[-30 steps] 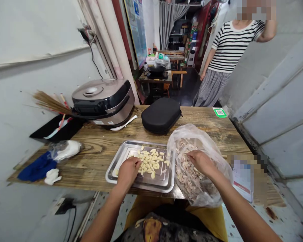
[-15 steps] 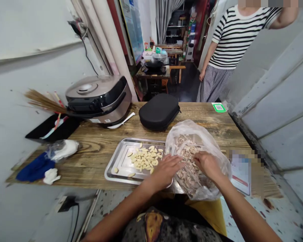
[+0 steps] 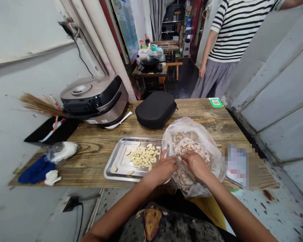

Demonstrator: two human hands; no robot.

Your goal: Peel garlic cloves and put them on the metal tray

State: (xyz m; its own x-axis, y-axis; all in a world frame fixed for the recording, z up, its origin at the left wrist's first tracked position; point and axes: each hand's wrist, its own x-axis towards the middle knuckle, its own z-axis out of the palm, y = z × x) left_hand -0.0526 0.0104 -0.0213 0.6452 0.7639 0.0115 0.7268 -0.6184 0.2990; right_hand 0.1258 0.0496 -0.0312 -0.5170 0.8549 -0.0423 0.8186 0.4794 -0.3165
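A clear plastic bag (image 3: 213,148) full of dry, pale brown flakes that look like garlic skins (image 3: 187,144) sits at the front of the table. My left hand (image 3: 166,169) is at the bag's near left edge, its fingers curled over the plastic and the thumb raised on the tray side. Inside the bag's mouth, my right hand (image 3: 195,165) has its fingertips pressed together among the skins; what they hold is hidden. Left of the bag, a steel tray (image 3: 116,154) carries many peeled garlic cloves (image 3: 142,156), partly overlapped by the bag and my left wrist.
Behind the tray lie a black zip case (image 3: 155,109), a white spoon (image 3: 120,120) and a large cooker (image 3: 91,101). A blue cloth (image 3: 35,169) and a bagged white item (image 3: 64,151) are at left. A person in stripes (image 3: 239,33) stands beyond the table.
My right hand has moved left and closer to my left hand. My left fingers, flatter before, are now curled at the bag's edge. The view has shifted slightly.
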